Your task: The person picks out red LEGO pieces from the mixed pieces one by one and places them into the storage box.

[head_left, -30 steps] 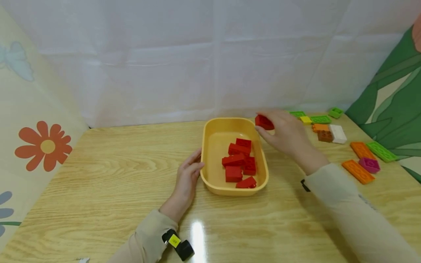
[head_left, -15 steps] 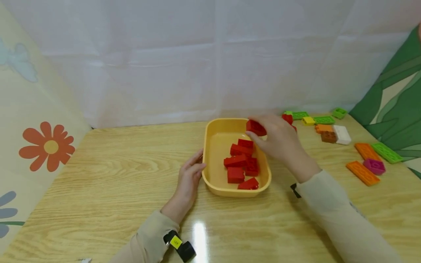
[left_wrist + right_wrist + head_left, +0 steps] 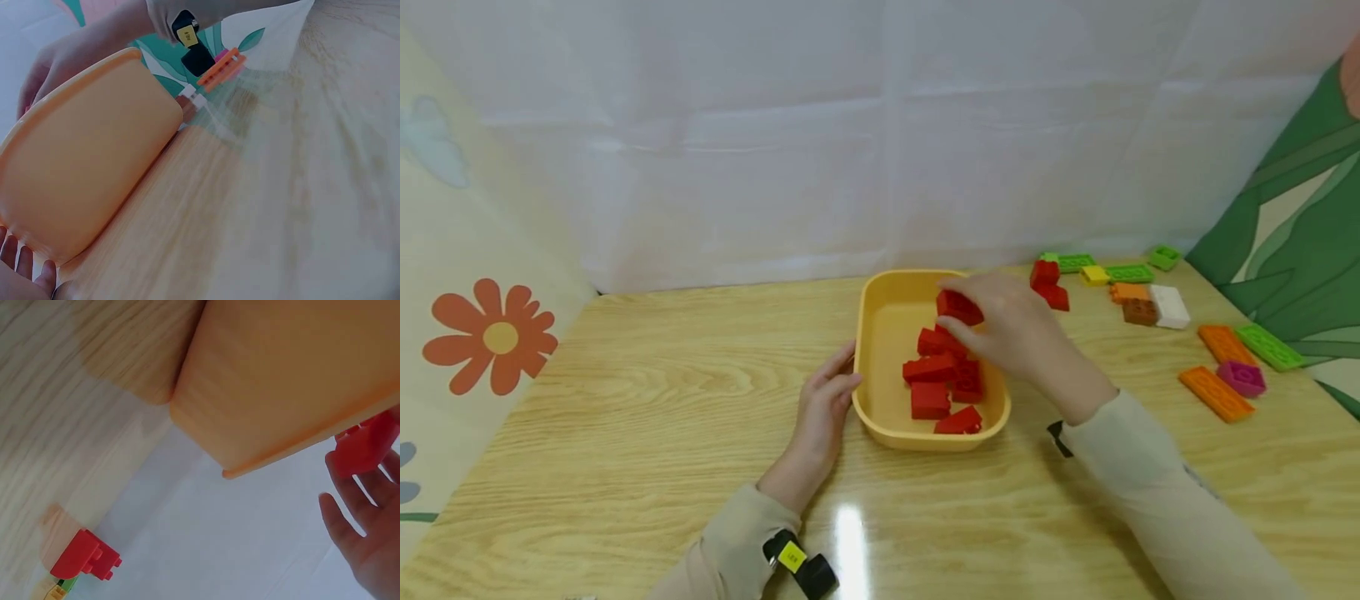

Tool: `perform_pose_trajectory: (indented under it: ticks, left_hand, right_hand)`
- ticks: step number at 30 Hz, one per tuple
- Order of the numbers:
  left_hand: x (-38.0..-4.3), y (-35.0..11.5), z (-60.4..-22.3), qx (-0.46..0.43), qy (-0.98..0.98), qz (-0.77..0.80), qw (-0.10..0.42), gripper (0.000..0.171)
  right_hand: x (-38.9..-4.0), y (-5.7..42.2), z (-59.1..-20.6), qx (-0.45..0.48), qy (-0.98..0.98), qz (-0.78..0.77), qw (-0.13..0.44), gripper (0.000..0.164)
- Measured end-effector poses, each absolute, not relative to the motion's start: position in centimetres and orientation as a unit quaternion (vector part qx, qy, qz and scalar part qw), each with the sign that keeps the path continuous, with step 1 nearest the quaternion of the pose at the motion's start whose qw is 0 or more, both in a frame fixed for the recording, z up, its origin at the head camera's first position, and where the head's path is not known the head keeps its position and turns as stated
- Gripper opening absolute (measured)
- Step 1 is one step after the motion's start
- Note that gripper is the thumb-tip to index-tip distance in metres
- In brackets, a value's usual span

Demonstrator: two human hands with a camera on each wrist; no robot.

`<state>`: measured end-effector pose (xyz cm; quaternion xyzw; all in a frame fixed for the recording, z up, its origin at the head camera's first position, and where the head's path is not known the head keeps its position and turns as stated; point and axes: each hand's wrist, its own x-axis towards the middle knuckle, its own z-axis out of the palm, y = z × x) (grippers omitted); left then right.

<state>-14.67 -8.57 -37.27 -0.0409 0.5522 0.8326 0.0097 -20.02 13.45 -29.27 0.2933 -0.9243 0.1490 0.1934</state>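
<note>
A yellow plastic tub [image 3: 880, 427] stands on the table, with several red toy bricks [image 3: 931, 401] lying loose in it, mostly on its right side. My right hand [image 3: 1015, 329] pinches another red brick [image 3: 958, 308] above the tub's back right part. That same brick [image 3: 365, 447] shows by the rim in the right wrist view, between the fingers. At the tub's left side, my left hand [image 3: 822, 412] rests its fairly straight fingers and thumb against the outer wall. The left wrist view shows those fingertips [image 3: 25, 261] at the tub wall [image 3: 94, 150].
Right of the tub at the back stand red bricks [image 3: 1049, 285]. Green plates [image 3: 1129, 274], a yellow brick [image 3: 1094, 276], a brown brick [image 3: 1140, 312] and a white brick [image 3: 1169, 307] lie farther right. Orange plates [image 3: 1217, 393] and a magenta brick [image 3: 1242, 378] are nearer. A white sheet [image 3: 737, 150] hangs behind.
My right hand has carried its red brick leftward and down, from beyond the tub's right rim to over the inside. The left hand has stayed at the tub's side.
</note>
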Motion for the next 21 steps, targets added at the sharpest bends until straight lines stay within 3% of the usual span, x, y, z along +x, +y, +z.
perform_pose_trajectory:
  ticks: [11, 21]
  left_hand:
    - [-14.6, -8.6, -37.5, -0.043, 0.554, 0.831, 0.011, 0.054]
    - [-14.7, -8.6, -37.5, -0.038, 0.556, 0.830, 0.013, 0.053]
  right_hand:
    - [-18.9, 12.0, -29.3, 0.318, -0.937, 0.110, 0.090, 0.045]
    - [-18.6, 11.4, -29.9, 0.330, -0.936, 0.096, 0.076, 0.044]
